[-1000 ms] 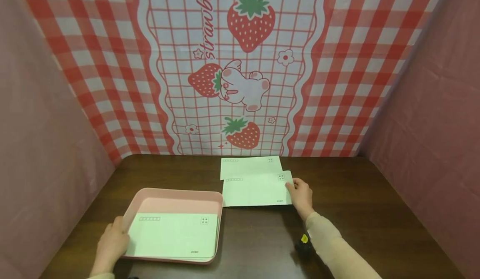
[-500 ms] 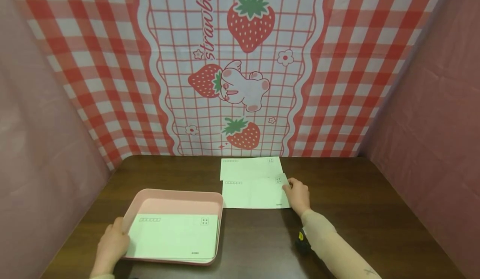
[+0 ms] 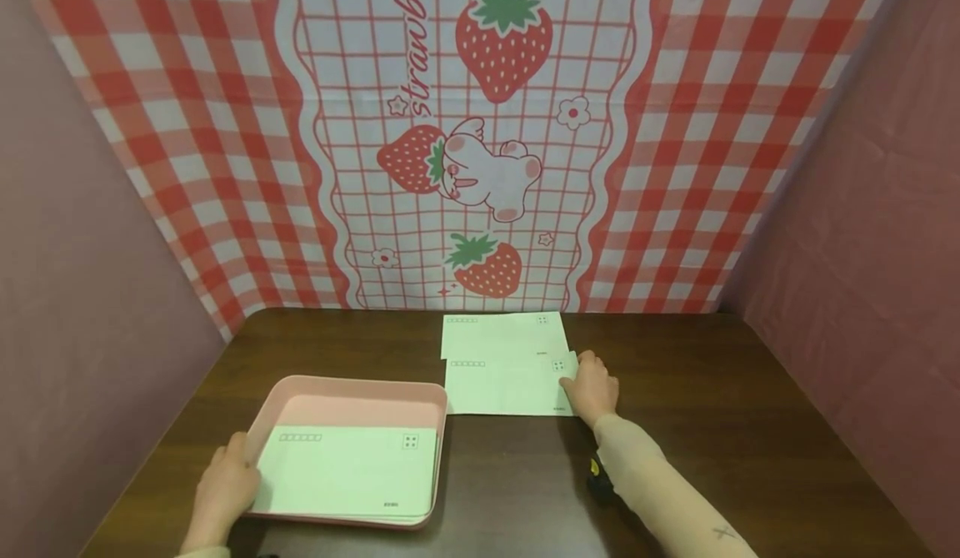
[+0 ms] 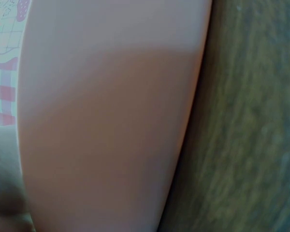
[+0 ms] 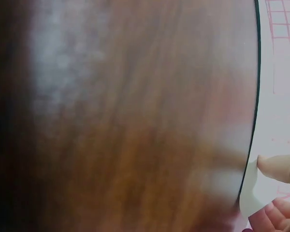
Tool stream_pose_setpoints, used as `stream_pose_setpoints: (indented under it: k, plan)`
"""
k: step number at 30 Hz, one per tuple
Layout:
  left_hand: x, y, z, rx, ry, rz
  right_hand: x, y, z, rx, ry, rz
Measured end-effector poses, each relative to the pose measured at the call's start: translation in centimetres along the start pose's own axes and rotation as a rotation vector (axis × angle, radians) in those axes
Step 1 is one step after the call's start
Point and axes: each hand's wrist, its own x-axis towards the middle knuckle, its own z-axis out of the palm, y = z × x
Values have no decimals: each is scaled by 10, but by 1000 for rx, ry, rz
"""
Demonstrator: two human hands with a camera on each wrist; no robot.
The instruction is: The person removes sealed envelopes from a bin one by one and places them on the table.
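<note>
In the head view my right hand (image 3: 592, 387) is at the right edge of a pale green envelope (image 3: 502, 389) on the table. The right wrist view has the thumb (image 5: 278, 167) over the envelope's corner (image 5: 253, 198) and the fingers (image 5: 275, 217) beneath, pinching it. A second envelope (image 3: 502, 335) lies just behind, its near edge meeting the first one. My left hand (image 3: 225, 483) grips the left rim of a pink tray (image 3: 360, 389). Several envelopes (image 3: 345, 475) lie stacked in that tray, printed side up. The tray's outer wall (image 4: 111, 121) fills much of the left wrist view.
Everything stands on a dark brown wooden table (image 3: 675, 374). A red checked strawberry cloth (image 3: 480, 166) hangs at its back edge, with pink cloth walls (image 3: 862, 249) on both sides. A black and yellow object (image 3: 598, 479) sits under the right forearm.
My right hand and the front envelope have shifted slightly left and toward me. The printed mark on the rear envelope's lower right now shows. The left hand and tray stay in place.
</note>
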Motion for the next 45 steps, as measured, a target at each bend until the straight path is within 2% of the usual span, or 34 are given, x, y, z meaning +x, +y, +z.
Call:
stream_pose_setpoints:
  k: [6,16,20,23,29,33,37,42,45]
  plan:
    - [1,1,1,10,1,-3,0,1,1,27,-6,13]
    - [-1,3,0,14,11,0,0,1,-1,-89,-59,-35]
    - [-2,4,-1,10,13,1,-4,-9,-2,-106,-59,-50]
    - [-2,5,-2,11,9,-1,-11,-24,1,-63,-36,-92]
    - [-1,2,-1,8,9,6,-36,-72,8,100,-2,-263]
    - [-1,0,0,2,13,20,-58,-102,10,156,-4,-421]
    - [0,0,0,4,14,21,-80,-123,15,186,-32,-570]
    - [-1,1,-1,-5,11,15,-99,-139,24,89,-48,-788]
    - [-2,2,-1,-10,5,10,-106,-146,29,-2,-104,-873]
